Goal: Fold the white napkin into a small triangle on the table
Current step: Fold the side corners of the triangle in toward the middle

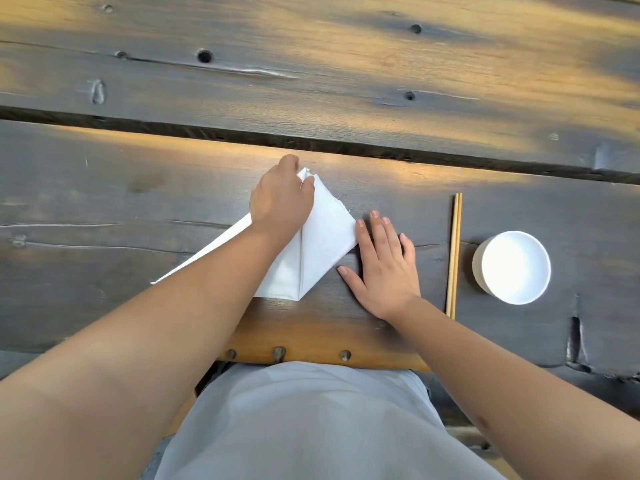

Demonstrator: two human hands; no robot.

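Dining spot, likely a rustic eatery or home table: heavy dark-stained wooden plank table [346, 81] with knots, cracks, a wide gap between planks, warm light patches across it. Place-setting items on it: pair of pale wooden chopsticks [453, 254] lying side by side, small round white bowl [512, 267] just to their right, folded white cloth napkin [325, 237] to their left. Person seated at the table edge, grey apron-like cloth [304, 420] over the lap
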